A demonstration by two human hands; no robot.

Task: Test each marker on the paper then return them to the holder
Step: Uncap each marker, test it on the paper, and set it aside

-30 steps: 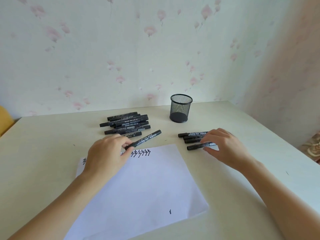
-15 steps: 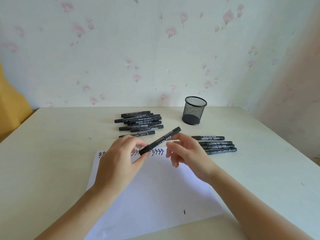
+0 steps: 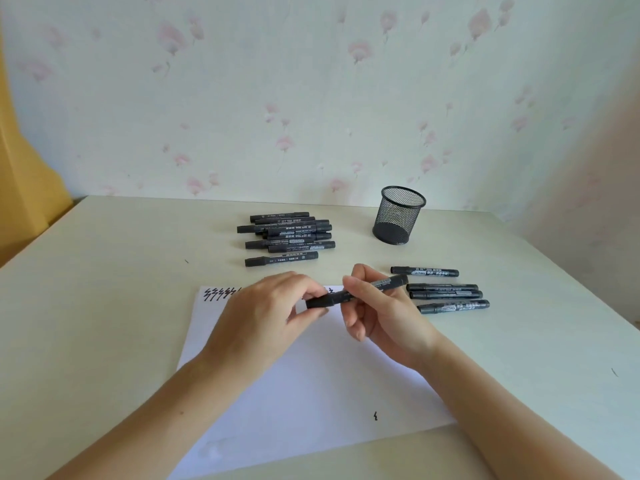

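Both hands hold one black marker (image 3: 332, 299) just above the top edge of the white paper (image 3: 311, 393). My left hand (image 3: 270, 313) pinches its cap end, and my right hand (image 3: 377, 310) grips the barrel. The cap is on. A pile of several black markers (image 3: 287, 237) lies behind the paper. Several more markers (image 3: 446, 292) lie in a loose row to the right. The black mesh holder (image 3: 400, 216) stands upright behind them, with no marker visible inside. Black zigzag test marks (image 3: 221, 294) run along the paper's top edge.
The cream table (image 3: 104, 323) meets a floral-papered wall at the back and on the right. A yellow object (image 3: 24, 188) stands beyond the table's left edge. One small stray mark (image 3: 375, 416) sits low on the paper.
My right hand left the row of markers on the right and came over to grip the barrel of the marker held by my left hand. The marker rose slightly off the paper.
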